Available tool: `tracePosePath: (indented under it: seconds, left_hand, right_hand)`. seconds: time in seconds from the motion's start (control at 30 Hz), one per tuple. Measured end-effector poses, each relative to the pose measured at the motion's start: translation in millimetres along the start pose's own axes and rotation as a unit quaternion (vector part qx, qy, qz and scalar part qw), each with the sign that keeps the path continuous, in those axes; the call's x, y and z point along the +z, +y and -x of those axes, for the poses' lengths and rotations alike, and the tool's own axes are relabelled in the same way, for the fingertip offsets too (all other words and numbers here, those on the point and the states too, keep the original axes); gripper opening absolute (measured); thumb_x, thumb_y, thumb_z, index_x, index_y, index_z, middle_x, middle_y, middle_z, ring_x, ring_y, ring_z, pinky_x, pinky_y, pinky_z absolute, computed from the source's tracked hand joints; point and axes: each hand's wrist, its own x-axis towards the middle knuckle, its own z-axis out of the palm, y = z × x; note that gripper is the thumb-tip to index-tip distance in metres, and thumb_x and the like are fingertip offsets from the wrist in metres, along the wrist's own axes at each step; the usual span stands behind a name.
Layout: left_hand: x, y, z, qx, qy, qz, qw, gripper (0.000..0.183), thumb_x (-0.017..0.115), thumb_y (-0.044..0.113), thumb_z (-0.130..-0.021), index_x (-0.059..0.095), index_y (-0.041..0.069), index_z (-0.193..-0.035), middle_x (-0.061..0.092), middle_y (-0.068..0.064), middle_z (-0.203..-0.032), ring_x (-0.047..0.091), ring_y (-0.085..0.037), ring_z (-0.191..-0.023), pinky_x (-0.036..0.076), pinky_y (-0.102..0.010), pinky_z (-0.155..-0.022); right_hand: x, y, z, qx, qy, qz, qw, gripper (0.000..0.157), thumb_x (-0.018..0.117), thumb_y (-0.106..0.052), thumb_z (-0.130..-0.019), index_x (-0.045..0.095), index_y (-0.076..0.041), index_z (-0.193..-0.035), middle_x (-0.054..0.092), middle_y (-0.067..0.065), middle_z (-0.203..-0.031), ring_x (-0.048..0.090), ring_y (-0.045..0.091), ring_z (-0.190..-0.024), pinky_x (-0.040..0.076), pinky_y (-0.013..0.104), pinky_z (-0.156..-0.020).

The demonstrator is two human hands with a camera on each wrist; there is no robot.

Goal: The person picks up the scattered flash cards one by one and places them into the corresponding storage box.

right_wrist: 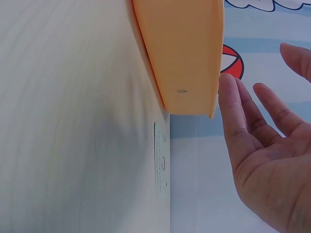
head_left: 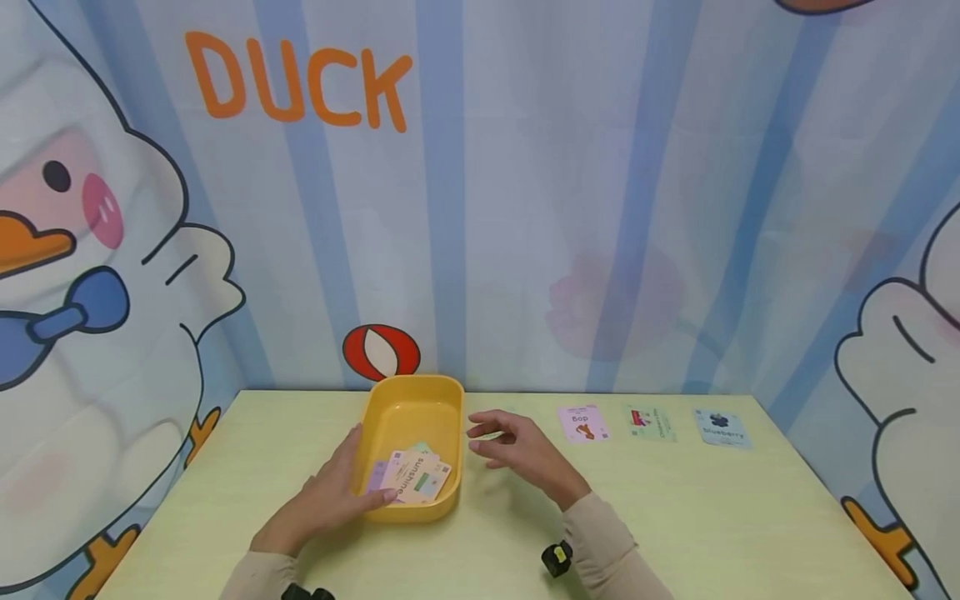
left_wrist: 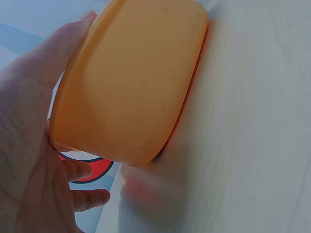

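Note:
A yellow plastic bin point(head_left: 414, 515) stands on the table with several picture cards in it. On top lies a card reading "sunshine" point(head_left: 415, 477), over a purple card point(head_left: 377, 475) and a partly covered green one. My left hand point(head_left: 330, 500) holds the bin at its near left side, thumb over the rim and fingers along the outer wall. Just off the bin's right side, my right hand point(head_left: 517, 450) hovers with loosely bent fingers, nothing in them. Beneath it, at the table's back edge, lies a card point(right_wrist: 162, 158) that the hand mostly hides in the head view.
In a row along the back of the pale table point(head_left: 675, 517) lie a pink dog card point(head_left: 583, 424), a green card point(head_left: 651, 423) and a blueberry card point(head_left: 722, 428). A striped curtain point(head_left: 510, 208) printed with ducks rises right behind the table.

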Motion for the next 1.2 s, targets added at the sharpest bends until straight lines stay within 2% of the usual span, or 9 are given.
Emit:
tracePosePath:
  seconds: [0.07, 0.27, 0.37, 0.5, 0.73, 1.03, 1.2]
  left_hand:
    - [-0.1, 0.1, 0.5, 0.0, 0.0, -0.001, 1.0, 0.127, 0.074, 0.068, -0.078, -0.001, 0.009, -0.163, 0.011, -0.019, -0.169, 0.025, -0.045, -0.15, 0.024, -0.076, -0.111]
    - [0.0, -0.3, 0.8, 0.0, -0.001, 0.003, 1.0, 0.127, 0.074, 0.068, -0.079, 0.0, 0.009, -0.163, 0.012, -0.019, -0.169, 0.025, -0.045, -0.15, 0.025, -0.075, -0.112]
    - [0.0, -0.4, 0.8, 0.001, -0.002, 0.005, 1.0, 0.127, 0.074, 0.067, -0.079, 0.0, 0.009, -0.163, 0.012, -0.019, -0.169, 0.025, -0.045, -0.15, 0.024, -0.075, -0.112]
    - [-0.2, 0.0, 0.2, 0.0, -0.003, 0.007, 1.0, 0.127, 0.074, 0.068, -0.078, 0.0, 0.01, -0.163, 0.011, -0.018, -0.17, 0.025, -0.044, -0.15, 0.024, -0.074, -0.113]
    - [-0.5, -0.2, 0.4, 0.003, -0.003, -0.002, 1.0, 0.127, 0.073, 0.068, -0.079, 0.0, 0.009, -0.163, 0.012, -0.019, -0.169, 0.025, -0.045, -0.15, 0.025, -0.074, -0.112]
    - [-1.3, 1.2, 1.4, 0.0, -0.003, 0.001, 1.0, 0.126, 0.074, 0.067, -0.079, 0.0, 0.008, -0.163, 0.011, -0.019, -0.169, 0.024, -0.046, -0.15, 0.024, -0.076, -0.111]
    - [-0.8, 2.1, 0.7, 0.0, -0.004, 0.003, 1.0, 0.126, 0.074, 0.067, -0.079, 0.0, 0.009, -0.163, 0.011, -0.019, -0.169, 0.024, -0.045, -0.15, 0.023, -0.077, -0.111]
  right_hand:
    - [-2.8, 1, 1, 0.001, 0.001, 0.001, 1.0, 0.049, 0.072, -0.029, -0.096, 0.059, -0.012, -0.14, 0.061, 0.022, -0.134, 0.063, 0.041, -0.115, 0.06, 0.041, -0.088]
    - [-8.9, 4, 2, 0.008, 0.008, 0.01, 1.0, 0.05, 0.072, -0.032, -0.096, 0.059, -0.015, -0.14, 0.062, 0.02, -0.135, 0.066, 0.032, -0.11, 0.06, 0.039, -0.087]
    - [-11.0, 4, 4, 0.01, 0.008, 0.011, 1.0, 0.05, 0.072, -0.032, -0.096, 0.059, -0.015, -0.141, 0.062, 0.021, -0.135, 0.066, 0.035, -0.112, 0.06, 0.039, -0.087]
    - [-15.4, 5, 6, 0.012, 0.012, 0.014, 1.0, 0.049, 0.072, -0.031, -0.096, 0.059, -0.015, -0.141, 0.062, 0.021, -0.134, 0.064, 0.04, -0.115, 0.06, 0.039, -0.087]
    - [-25.2, 7, 10, 0.021, 0.034, 0.036, 0.999, 0.047, 0.071, -0.033, -0.096, 0.061, -0.016, -0.139, 0.065, 0.016, -0.131, 0.067, 0.031, -0.109, 0.06, 0.039, -0.086]
    - [-32.5, 10, 16, 0.026, 0.059, 0.039, 0.997, 0.045, 0.068, -0.03, -0.099, 0.06, -0.01, -0.139, 0.067, 0.016, -0.126, 0.068, 0.034, -0.109, 0.061, 0.04, -0.084]
    - [-35.6, 12, 20, 0.034, 0.067, 0.038, 0.996, 0.047, 0.069, -0.032, -0.098, 0.06, -0.012, -0.139, 0.067, 0.013, -0.123, 0.069, 0.034, -0.109, 0.061, 0.039, -0.084]
